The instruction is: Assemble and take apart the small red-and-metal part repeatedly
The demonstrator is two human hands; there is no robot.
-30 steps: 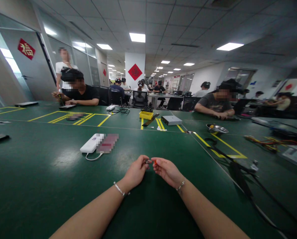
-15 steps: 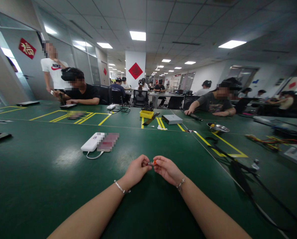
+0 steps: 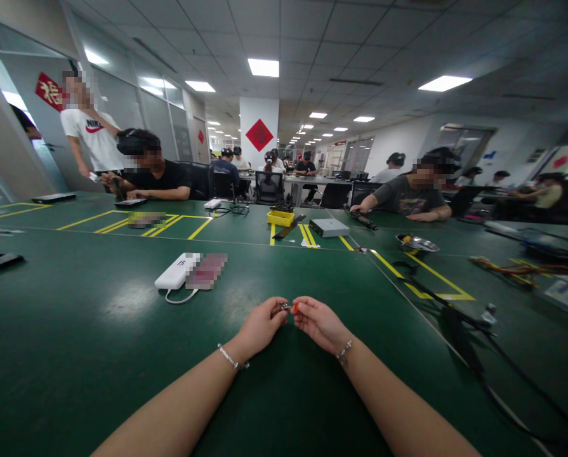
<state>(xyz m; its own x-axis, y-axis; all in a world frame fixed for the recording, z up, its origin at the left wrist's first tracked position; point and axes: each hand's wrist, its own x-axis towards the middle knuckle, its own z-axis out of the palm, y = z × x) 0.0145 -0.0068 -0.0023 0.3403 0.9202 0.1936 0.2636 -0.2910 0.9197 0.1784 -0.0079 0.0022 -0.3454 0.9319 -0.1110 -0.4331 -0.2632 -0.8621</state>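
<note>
My left hand [image 3: 261, 328] and my right hand [image 3: 318, 324] meet just above the green table [image 3: 98, 330]. The fingers of my left hand pinch a tiny dark metal piece [image 3: 284, 307]. Against it, the fingertips of my right hand pinch a small orange part [image 3: 295, 308]. The two bits touch between my hands. Each wrist wears a thin bracelet. What the small parts are is too small to tell.
A white power bank [image 3: 175, 272] with a cable lies ahead on the left. Further back are a yellow tray [image 3: 280, 218], a grey box [image 3: 328, 228] and a metal dish [image 3: 416, 244]. Black cables [image 3: 459, 333] run along the right. Other people sit at the far side.
My hands have stayed together and shifted slightly away from me. A standing person in a white shirt at the far left has walked further left.
</note>
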